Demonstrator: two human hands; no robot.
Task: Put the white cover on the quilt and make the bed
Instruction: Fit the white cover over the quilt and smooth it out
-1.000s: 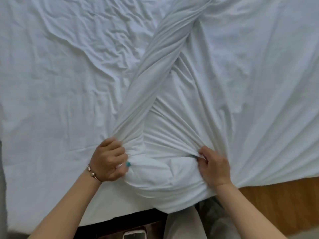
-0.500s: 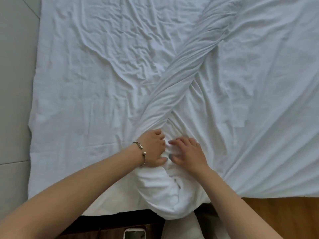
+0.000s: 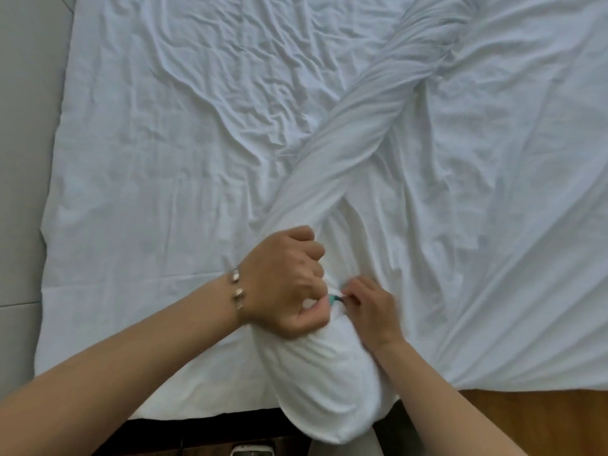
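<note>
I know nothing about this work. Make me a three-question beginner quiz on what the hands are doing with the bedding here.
1. True or false: the left hand grips the bunched white cover.
2. Which wrist wears the bracelet? A) left B) right C) neither
3. Fill in: the right hand pinches a small ____-coloured bit between the hands.

Key: 1 true. 2 A. 3 teal; what it is, I cannot tell.

Left hand (image 3: 289,284) grips twisted white cover (image 3: 355,133); right hand (image 3: 371,307) pinches teal tab (image 3: 335,298).
</note>
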